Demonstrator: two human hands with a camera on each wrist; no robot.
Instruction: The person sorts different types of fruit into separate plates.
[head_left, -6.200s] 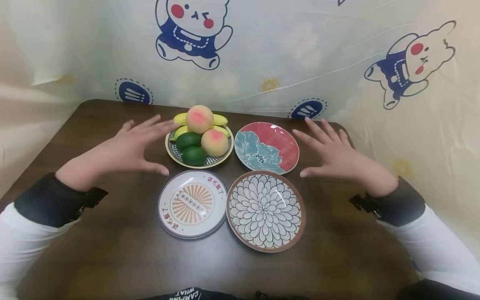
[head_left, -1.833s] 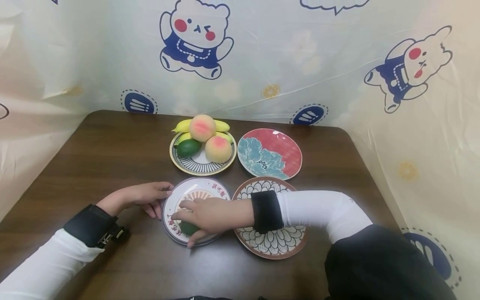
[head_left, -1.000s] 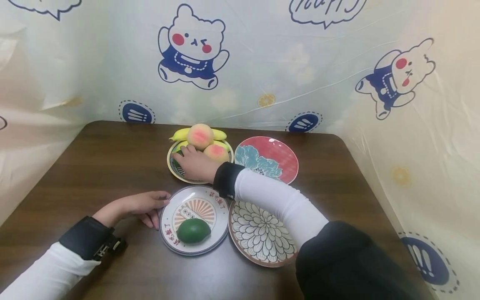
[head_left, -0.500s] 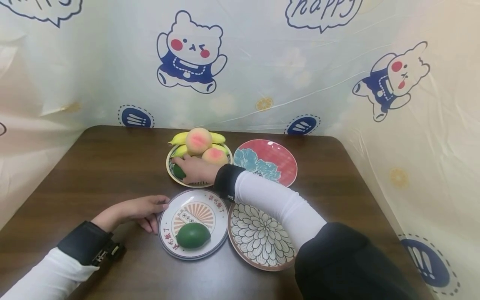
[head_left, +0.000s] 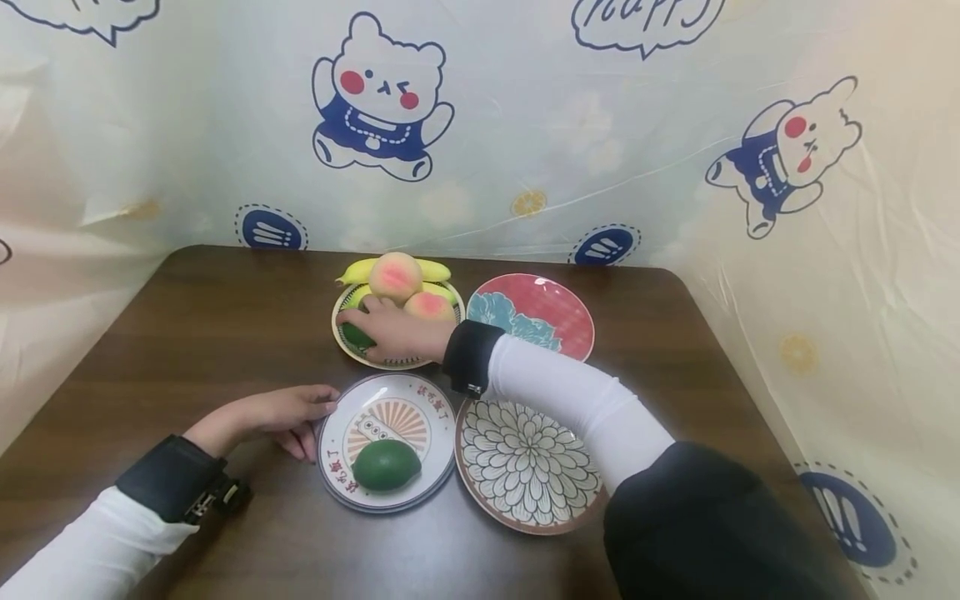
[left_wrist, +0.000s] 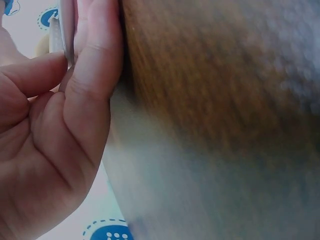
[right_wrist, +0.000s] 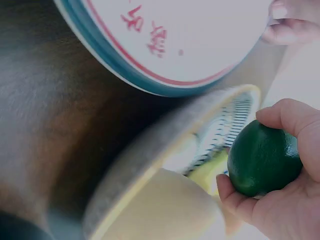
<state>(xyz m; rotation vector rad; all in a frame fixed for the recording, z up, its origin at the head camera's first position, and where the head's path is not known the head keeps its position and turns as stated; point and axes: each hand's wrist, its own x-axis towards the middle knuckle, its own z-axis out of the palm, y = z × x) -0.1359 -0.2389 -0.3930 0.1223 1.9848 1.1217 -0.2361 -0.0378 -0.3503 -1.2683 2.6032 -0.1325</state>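
My right hand (head_left: 401, 331) grips a dark green oval fruit (right_wrist: 262, 157) between thumb and fingers, close over the yellow-rimmed bowl (head_left: 397, 364). Behind it in that bowl sit two pink-blushed peaches (head_left: 396, 277) and several yellow bananas (head_left: 360, 270). A second dark green oval fruit (head_left: 386, 465) lies on the white plate (head_left: 438, 417) with red characters and an orange sunburst. With the left hand (head_left: 281, 417) I pinch this plate's left rim; the left wrist view shows the thumb (left_wrist: 37, 74) on one side of the edge and fingers on the other.
Right of the bowl stands a red plate (head_left: 562, 308) with a blue flower, partly behind my right sleeve. A brown-rimmed plate (head_left: 525, 467) with a petal pattern lies nearer, right beside the white plate. A printed curtain (head_left: 525, 125) borders the brown table (head_left: 187, 333).
My right hand left one green fruit on the white plate, moved back to the bowl and took hold of the other. The left hand came down to the white plate's rim and stays there.
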